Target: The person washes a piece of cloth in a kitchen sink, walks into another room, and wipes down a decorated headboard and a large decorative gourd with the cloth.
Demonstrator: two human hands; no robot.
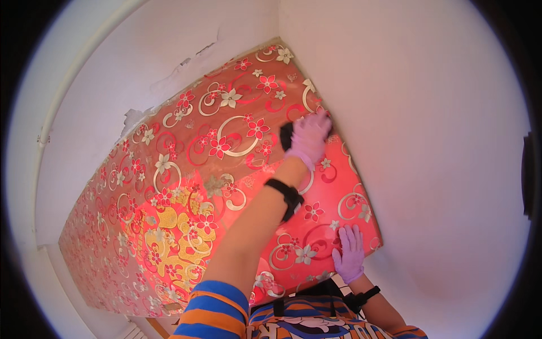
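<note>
My left hand [311, 133], in a pink glove, reaches across a table covered with a glossy floral tablecloth [237, 169]. It presses on a black cloth or pad [286, 136] near the edge along the right wall. Motion blurs the fingers, and most of the black piece is hidden beneath them. Closer to my body, my right hand [350, 252], gloved the same way, lies palm down at the table's near right corner. Its fingers are spread slightly and it holds nothing. A red sheet with gold figures [169, 237] shows through the covering at the left.
The table stands in a corner between two pale walls [423, 127]. Paint is flaking [134, 118] along the left wall near the tabletop. A white pipe [63, 89] curves along that side. A dark object [528, 176] is at the far right rim.
</note>
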